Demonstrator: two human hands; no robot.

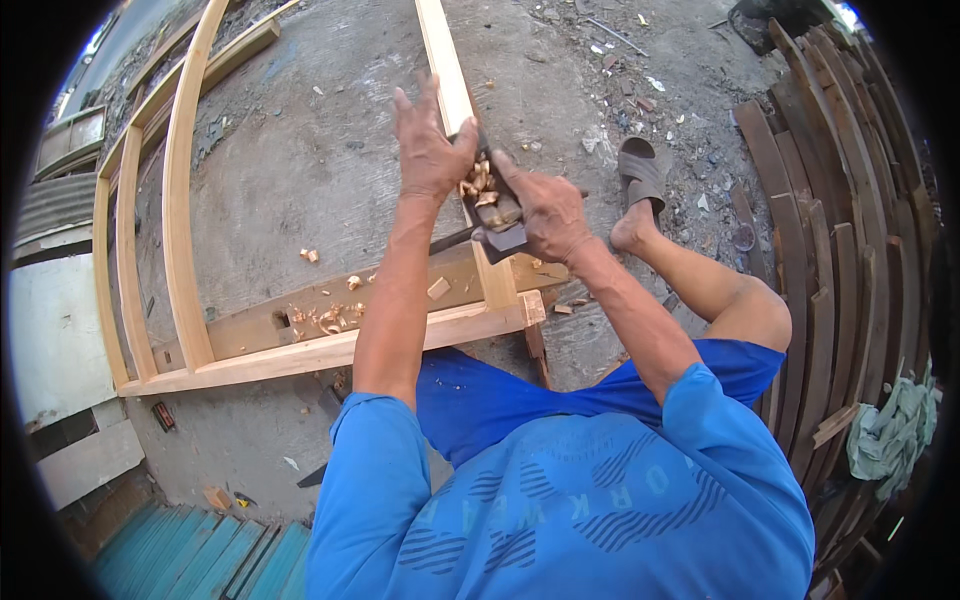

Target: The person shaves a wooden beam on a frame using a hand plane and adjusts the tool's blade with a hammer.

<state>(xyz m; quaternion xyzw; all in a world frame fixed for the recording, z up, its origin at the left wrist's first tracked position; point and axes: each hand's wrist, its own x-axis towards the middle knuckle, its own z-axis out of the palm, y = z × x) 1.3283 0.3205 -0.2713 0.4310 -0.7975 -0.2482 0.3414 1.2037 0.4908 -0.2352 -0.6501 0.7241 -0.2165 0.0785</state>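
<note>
A dark wooden hand plane (pixel 507 213) with a crosswise handle sits on a pale wooden rail (pixel 444 50) of a frame. Curled shavings (pixel 480 187) fill the top of its body. My right hand (pixel 552 212) is wrapped round the plane's right side, its index finger pointing forward along the body. On the other side, my left hand (pixel 432 150) has its fingers raised and spread, the thumb reaching close to the plane's front; whether the thumb touches it is unclear. The frame's near rail (pixel 330 352) crosses in front of my legs.
A brown plank (pixel 240 325) strewn with shavings lies behind the near rail. More slats (pixel 183 200) of the frame stand at left. Stacked dark boards (pixel 800 250) and a greenish cloth (pixel 893 437) are at right. Teal boards (pixel 190 555) lie at lower left. A sandal (pixel 640 172) is on my foot.
</note>
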